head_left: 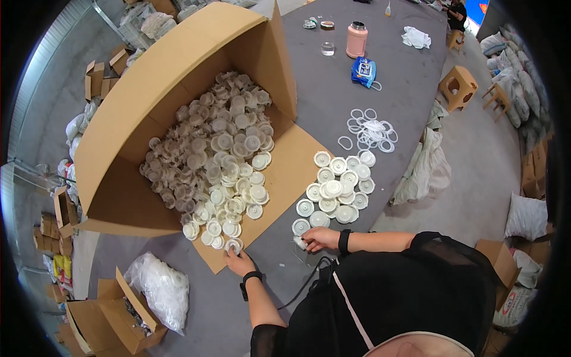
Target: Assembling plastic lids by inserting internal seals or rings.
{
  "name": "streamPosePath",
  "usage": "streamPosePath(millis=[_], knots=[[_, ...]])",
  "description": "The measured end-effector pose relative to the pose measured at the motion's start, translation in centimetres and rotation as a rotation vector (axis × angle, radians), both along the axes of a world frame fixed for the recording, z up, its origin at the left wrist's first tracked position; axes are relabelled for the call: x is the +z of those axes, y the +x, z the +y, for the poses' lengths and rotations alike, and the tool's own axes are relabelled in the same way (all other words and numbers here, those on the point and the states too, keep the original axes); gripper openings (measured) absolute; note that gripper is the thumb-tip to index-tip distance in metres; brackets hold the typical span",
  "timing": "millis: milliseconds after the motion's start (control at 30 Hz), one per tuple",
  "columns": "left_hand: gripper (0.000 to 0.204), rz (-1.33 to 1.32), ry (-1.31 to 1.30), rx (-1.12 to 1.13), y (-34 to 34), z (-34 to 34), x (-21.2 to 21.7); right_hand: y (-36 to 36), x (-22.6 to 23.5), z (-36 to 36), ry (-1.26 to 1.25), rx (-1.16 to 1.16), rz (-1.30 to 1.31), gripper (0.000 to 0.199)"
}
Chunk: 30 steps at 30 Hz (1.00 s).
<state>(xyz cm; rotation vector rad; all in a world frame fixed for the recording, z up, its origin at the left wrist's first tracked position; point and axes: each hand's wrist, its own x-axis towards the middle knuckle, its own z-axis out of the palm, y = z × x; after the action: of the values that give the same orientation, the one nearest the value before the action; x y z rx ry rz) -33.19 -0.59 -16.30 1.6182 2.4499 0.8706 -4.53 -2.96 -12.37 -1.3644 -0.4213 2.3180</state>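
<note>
- Grey counter (404, 77) fills the middle of a room where piled sacks (517, 89) stand along the right side.
- Round parts (331, 189), white and with ringed faces, are grouped on the counter, some lying upon others; thin white rings (373, 134) make a loose heap just beyond them.
- Below this group, the right hand (321, 238) has its fingers pinched together on a small white piece (300, 243) (they cover much of its shape).
- At the near edge of a cardboard flap (291, 163), the left hand (239, 263) has slightly bent fingers against a whitish cap (234, 244); whether they grip it or only touch it, I cannot tell.
- Big cardboard box (282, 71), open toward the person, holds many similar caps, spilling onto the flap; deeper ones lie in shade and are difficult to separate by eye.
- Smaller carton (122, 327) contains dark pieces (135, 314), too small to recognise; beside it rests a whitish plastic bag (159, 291), its contents unclear.
</note>
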Motion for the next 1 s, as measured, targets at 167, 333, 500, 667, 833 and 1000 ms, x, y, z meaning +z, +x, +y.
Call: streamPosePath(millis=[167, 333, 500, 667, 833, 1000], knots=[[0.023, -0.628, 0.094, 0.029, 1.0, -0.3, -0.1, 0.2, 0.8, -0.2, 0.188, -0.045, -0.093, 0.038], [0.016, -1.618, -0.005, -0.118, 10.5, -2.6, 9.4, -0.7, 4.7, 0.4, 0.473, -0.15, 0.024, 0.043], [0.019, -1.621, -0.163, -0.327, 12.8, -3.9, 11.2, -0.3, 6.6, 0.9, 0.475, -0.14, 0.117, 0.035], [0.018, -1.477, 0.106, -0.122, 14.3, -3.4, 12.6, 0.9, 7.9, -0.3, 0.539, -0.163, 0.084, 0.03], [0.015, -1.303, 0.199, -0.112, 15.4, -3.6, 13.3, 1.4, 9.1, -1.0, 0.475, -0.183, 0.052, 0.024], [0.014, -1.214, 0.24, -0.091, 15.4, -3.5, 14.9, 2.6, 9.1, -1.3, 0.462, -0.031, 0.094, 0.025]])
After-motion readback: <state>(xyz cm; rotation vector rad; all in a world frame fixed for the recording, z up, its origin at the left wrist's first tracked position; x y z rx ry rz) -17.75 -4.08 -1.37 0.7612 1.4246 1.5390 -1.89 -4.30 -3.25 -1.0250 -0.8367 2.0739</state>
